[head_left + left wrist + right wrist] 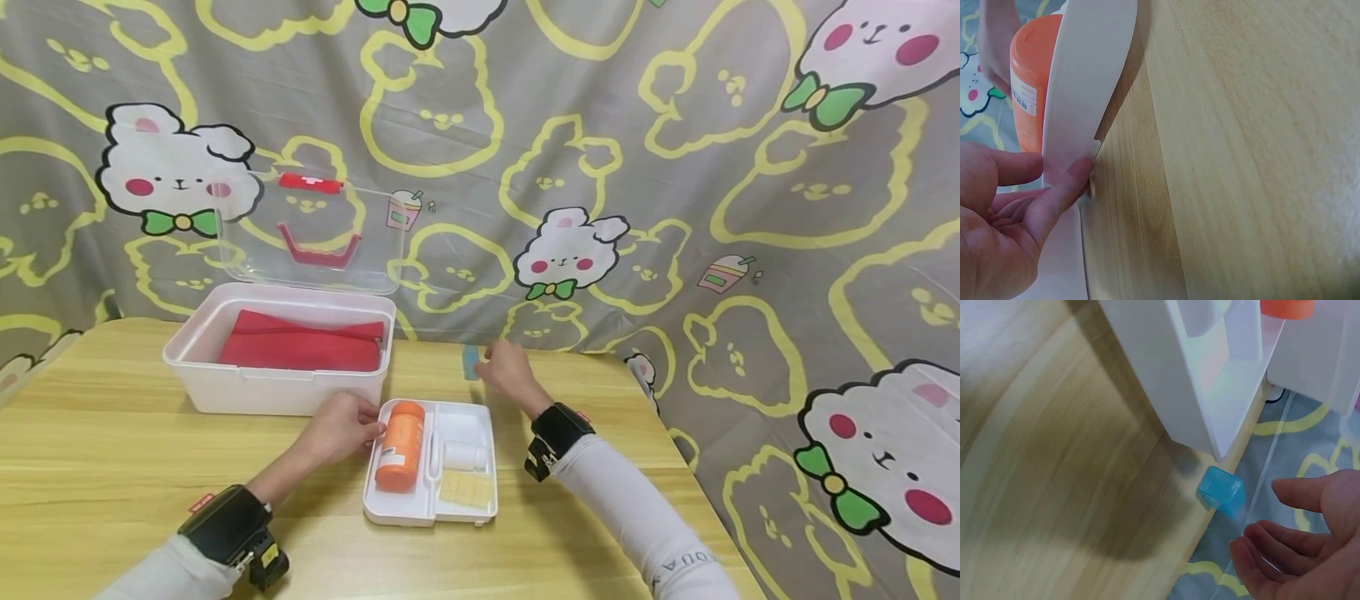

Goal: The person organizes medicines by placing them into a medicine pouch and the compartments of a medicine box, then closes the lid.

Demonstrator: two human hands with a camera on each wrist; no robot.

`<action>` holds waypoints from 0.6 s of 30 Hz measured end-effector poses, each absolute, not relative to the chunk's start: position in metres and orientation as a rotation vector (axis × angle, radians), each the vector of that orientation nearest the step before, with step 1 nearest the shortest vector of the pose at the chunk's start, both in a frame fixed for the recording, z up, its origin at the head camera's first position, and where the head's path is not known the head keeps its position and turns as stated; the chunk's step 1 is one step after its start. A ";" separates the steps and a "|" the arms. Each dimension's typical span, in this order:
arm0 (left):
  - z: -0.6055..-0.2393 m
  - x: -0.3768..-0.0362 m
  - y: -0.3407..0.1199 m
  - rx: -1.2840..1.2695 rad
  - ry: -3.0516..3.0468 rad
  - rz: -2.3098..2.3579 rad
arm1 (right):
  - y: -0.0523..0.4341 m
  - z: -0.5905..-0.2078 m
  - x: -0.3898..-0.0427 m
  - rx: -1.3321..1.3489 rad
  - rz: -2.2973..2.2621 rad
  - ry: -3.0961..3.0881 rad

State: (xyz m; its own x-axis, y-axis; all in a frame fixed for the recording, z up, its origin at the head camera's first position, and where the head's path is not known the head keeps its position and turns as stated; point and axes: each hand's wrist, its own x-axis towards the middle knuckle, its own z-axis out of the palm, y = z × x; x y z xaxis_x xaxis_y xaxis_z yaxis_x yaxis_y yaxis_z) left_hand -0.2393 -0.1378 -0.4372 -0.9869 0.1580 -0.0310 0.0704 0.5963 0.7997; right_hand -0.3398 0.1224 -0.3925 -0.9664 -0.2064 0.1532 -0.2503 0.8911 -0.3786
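A white divided tray [427,518] lies on the wooden table and holds an orange bottle [400,446], a small white bottle [465,456] and pale yellow plasters [465,490]. My left hand [367,425] pinches the tray's left rim next to the orange bottle. In the left wrist view the thumb and a finger of that hand [1063,167] sit on either side of the tray wall [1085,75], with the orange bottle [1032,81] behind it. My right hand [498,362] hovers beyond the tray, beside a small blue box [470,362]. Its fingers [1297,490] are relaxed and just short of the blue box [1221,489].
A white storage box [277,390] with a red pouch [300,346] inside stands at the back left, its clear lid [315,225] raised. The blue box sits at the table's far edge, against a patterned cloth [675,208]. The table ends just right of my right arm.
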 end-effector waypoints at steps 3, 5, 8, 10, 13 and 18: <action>-0.437 -0.239 -0.138 0.189 2.716 1.358 | 0.119 -0.398 -0.346 0.309 0.636 -2.926; -0.437 -0.239 -0.138 0.188 2.713 1.363 | 0.117 -0.402 -0.350 0.277 0.665 -2.927; -0.437 -0.240 -0.138 0.191 2.718 1.363 | 0.114 -0.407 -0.354 0.240 0.691 -2.922; -0.437 -0.240 -0.138 0.191 2.722 1.357 | 0.113 -0.409 -0.356 0.227 0.700 -2.924; -0.436 -0.240 -0.138 0.190 2.727 1.350 | 0.111 -0.414 -0.356 0.215 0.701 -2.904; -0.436 -0.239 -0.137 0.185 2.717 1.359 | 0.106 -0.421 -0.357 0.170 0.743 -2.913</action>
